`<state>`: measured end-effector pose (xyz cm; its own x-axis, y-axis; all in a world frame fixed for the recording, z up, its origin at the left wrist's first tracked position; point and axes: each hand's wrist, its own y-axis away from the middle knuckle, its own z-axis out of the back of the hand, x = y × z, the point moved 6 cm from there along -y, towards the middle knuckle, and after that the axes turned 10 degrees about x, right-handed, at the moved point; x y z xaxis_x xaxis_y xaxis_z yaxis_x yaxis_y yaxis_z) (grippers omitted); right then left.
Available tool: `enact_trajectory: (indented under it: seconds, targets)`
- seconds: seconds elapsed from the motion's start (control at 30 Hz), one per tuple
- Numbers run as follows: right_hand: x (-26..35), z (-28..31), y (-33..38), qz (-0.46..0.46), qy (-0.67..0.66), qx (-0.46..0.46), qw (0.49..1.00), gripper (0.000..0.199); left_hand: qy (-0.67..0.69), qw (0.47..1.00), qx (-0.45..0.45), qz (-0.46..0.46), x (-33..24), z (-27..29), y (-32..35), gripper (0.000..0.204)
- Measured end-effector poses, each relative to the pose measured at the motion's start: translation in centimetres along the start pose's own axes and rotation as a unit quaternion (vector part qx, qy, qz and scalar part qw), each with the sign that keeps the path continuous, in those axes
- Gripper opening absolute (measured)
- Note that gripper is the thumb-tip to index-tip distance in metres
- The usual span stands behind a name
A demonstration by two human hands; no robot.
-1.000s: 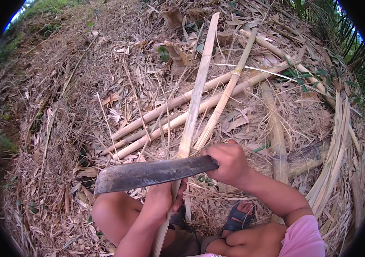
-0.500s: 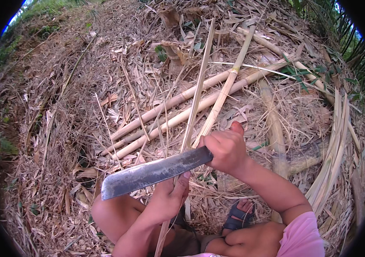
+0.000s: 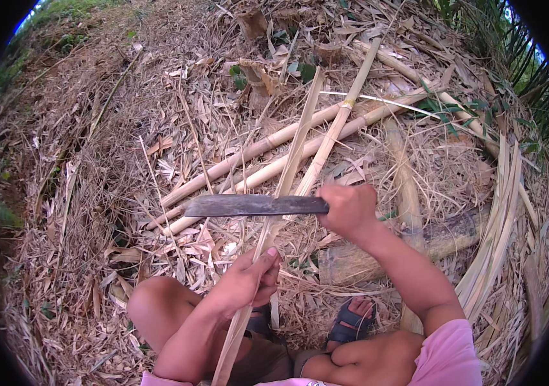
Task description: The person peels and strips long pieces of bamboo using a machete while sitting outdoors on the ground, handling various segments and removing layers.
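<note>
Left hand (image 3: 245, 283) clenched on bamboo strip (image 3: 287, 180) at centre-bottom; right hand (image 3: 350, 209) grasping machete (image 3: 255, 206) w/ blade across strip. Could slip toward left fingers if grain splits suddenly.

Blade (image 3: 255, 205) position: raised along the bamboo strip (image 3: 287, 177) toward 12 o'clock; earlier it crossed the strip low, close over the left hand (image 3: 245, 283). Clear gap between blade and left hand now.

Blade attitude: tip had dipped toward 8 o'clock half a second ago; now level, pointing to 9 o'clock.

Right hand (image 3: 348, 210): moved up and toward 12 o'clock with the handle, forearm more extended.

Left hand: thumb now laid up along the strip, grip otherwise lower on the strip relative to the blade.
</note>
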<state>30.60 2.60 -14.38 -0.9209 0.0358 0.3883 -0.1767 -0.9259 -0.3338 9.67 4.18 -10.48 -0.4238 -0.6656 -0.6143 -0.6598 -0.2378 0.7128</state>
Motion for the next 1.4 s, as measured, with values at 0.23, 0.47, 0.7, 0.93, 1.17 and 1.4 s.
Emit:
enact_trajectory:
  seconds: [0.23, 0.47, 0.7, 0.93, 1.17, 1.4]
  targets:
    - [4.2, 0.4, 0.2, 0.038, -0.052, 0.000, 0.998, 0.011, -0.076, 0.996, -0.034, -0.009, 0.4, -0.3, 0.3, 0.034]
    - [1.0, -0.5, 0.3, 0.070, -0.036, -0.052, 0.996, 0.013, -0.061, 0.998, 0.003, 0.014, 2.0, -1.3, 0.1, 0.036]
    - [-0.6, -0.2, 0.2, 0.130, -0.013, -0.083, 0.988, 0.012, -0.051, 0.998, 0.018, 0.044, 2.0, -1.7, -0.7, 0.039]
    - [-2.6, -0.7, 1.5, 0.082, 0.041, -0.069, 0.993, 0.008, 0.002, 0.997, 0.027, 0.070, 3.0, -2.1, 0.5, 0.034]
    - [-12.3, 2.8, 1.7, -0.175, 0.127, 0.030, 0.976, 0.007, 0.057, 0.991, 0.076, 0.099, 3.2, -2.1, 2.6, 0.033]
    - [-28.4, 7.0, 8.1, -0.445, 0.106, -0.029, 0.889, 0.030, 0.024, 0.981, 0.101, 0.164, 6.2, -0.1, 6.9, 0.035]
